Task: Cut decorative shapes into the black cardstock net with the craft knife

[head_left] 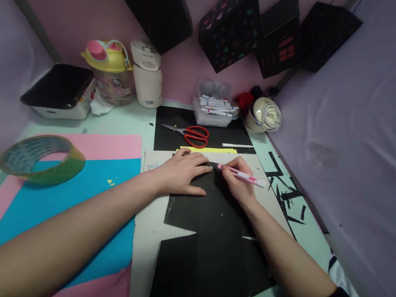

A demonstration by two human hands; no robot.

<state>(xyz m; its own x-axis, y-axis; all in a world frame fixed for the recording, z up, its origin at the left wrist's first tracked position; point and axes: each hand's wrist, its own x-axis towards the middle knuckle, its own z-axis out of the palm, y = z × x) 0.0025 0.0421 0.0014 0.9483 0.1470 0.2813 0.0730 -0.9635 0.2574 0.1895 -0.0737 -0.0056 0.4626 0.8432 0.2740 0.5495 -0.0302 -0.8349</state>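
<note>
A large cut sheet of black paper [209, 243] lies on a grey board [150, 231] in front of me. My left hand [182, 172] rests flat on the paper's top edge, fingers stretched out and pressing it down. My right hand [238, 179] is closed around a pink and white craft knife [242, 175], its tip at the paper just right of my left fingertips. A yellow strip [207, 149] lies just beyond both hands.
Red-handled scissors [191, 134] lie on another black sheet behind. A marker box [214, 108], tape roll [42, 159], blue paper [91, 190] and pink paper [111, 144], bottles [111, 72], black offcuts [286, 190] at right. Black paper lanterns [231, 24] hang above.
</note>
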